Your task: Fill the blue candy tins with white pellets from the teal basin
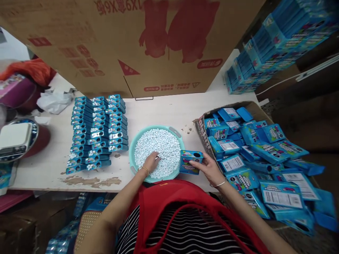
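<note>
A light green basin (pixel 132 141) full of small white candies (pixel 159 141) stands near the table's front edge. My left hand (pixel 151 163) reaches into the candies at the basin's lower left, its fingers pinched together; what they hold is too small to make out. Upright in my right hand (pixel 210 170) is a blue candy box (pixel 189 167) with a dark round spot on its top, held at the basin's right rim with the thumb on its front. Left of the basin, small blue boxes (pixel 118 135) stand in three columns, some with white candies on top.
Blue boxes (pixel 233 164) overflow an open carton (pixel 205 137) at the right. A large cardboard box (pixel 106 42) stands behind the table (pixel 169 109). Stacked blue packs (pixel 254 67) rise at the back right. A white scale (pixel 16 137) and a plastic bag (pixel 55 101) lie left.
</note>
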Demonstrator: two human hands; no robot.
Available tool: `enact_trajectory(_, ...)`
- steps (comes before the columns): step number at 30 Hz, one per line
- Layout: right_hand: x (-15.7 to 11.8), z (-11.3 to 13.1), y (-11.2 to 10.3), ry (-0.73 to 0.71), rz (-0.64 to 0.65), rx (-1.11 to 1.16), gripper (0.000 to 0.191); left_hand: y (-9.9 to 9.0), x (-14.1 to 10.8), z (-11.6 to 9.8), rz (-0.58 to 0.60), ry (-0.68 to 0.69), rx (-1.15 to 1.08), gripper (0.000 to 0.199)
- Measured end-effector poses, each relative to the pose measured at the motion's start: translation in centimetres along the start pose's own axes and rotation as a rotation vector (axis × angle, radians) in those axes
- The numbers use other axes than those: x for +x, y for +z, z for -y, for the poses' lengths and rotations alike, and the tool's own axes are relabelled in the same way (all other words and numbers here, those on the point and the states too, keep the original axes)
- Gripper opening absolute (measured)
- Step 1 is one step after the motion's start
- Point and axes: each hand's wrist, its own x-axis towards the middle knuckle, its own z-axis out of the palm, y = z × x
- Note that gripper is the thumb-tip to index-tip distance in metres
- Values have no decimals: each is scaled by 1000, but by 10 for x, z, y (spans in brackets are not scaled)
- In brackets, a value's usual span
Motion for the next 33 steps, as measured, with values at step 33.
enact_trajectory(33,40,-28,32,-774,8,-675,35,-157,-34,-59,-66,207,415,13)
